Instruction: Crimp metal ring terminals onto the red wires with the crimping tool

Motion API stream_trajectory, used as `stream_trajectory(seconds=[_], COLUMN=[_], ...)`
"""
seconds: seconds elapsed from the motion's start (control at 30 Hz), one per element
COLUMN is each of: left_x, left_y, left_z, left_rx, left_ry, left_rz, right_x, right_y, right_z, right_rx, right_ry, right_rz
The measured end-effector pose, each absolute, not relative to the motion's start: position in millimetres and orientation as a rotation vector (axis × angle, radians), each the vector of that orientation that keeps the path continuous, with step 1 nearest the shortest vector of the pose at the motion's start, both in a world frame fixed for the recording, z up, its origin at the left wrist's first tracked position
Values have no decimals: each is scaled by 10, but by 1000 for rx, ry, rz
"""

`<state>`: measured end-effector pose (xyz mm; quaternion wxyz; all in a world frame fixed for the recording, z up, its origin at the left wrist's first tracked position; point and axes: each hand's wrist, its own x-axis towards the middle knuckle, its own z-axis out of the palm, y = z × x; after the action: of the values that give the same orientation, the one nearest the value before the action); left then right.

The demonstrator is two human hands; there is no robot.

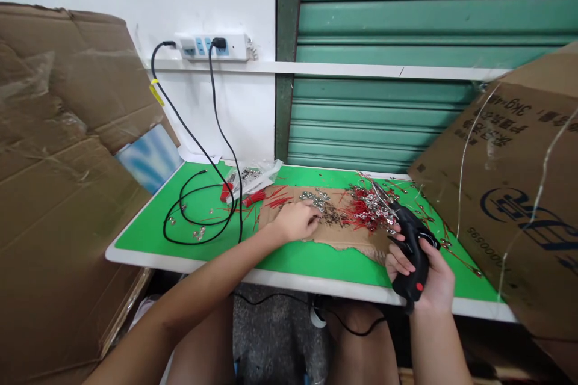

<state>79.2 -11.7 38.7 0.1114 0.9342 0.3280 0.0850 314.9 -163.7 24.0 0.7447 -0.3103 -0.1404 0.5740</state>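
My right hand is wrapped round a black corded hand tool with a red button, its thin tip over a heap of red wires with metal terminals. Resting at the cardboard sheet, my left hand has its fingers curled down beside small silvery metal parts and tiny dark pieces. Whatever those fingertips pinch is too small to make out. Short red wires lie just behind my left hand.
On the green tabletop lie a coiled black cable, a plastic bag of metal parts and a red wire bundle. Large cardboard boxes stand at left and right. A power strip hangs behind.
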Motion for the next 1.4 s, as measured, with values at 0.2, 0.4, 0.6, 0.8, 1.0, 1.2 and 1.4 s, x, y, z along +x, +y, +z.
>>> stream_trajectory(seconds=[0.2,0.4,0.6,0.8,1.0,1.2,1.4], left_x=[847,820,717,709,657,579,340], left_y=[-172,-82,-38,-357,-509,-471,-69], left_z=[417,331,267,286,161,187,398], left_rx=[2673,2675,2684,2824,2908,2866,2599], left_ry=[973,896,847,900,768,757,1300], left_rz=[296,308,400,319,331,456,445], right_x=[3144,3145,3148,3150,3145,3143,3113], right_y=[-1645,-1637,-1634,-1634,-1634,-1639,-1635], right_z=[262,259,256,254,256,259,287], right_rx=[-726,-738,-739,-740,-727,-765,-755], right_ry=[-345,-334,-319,-363,-335,-367,-318], right_rz=[1217,1210,1222,1216,1219,1196,1199])
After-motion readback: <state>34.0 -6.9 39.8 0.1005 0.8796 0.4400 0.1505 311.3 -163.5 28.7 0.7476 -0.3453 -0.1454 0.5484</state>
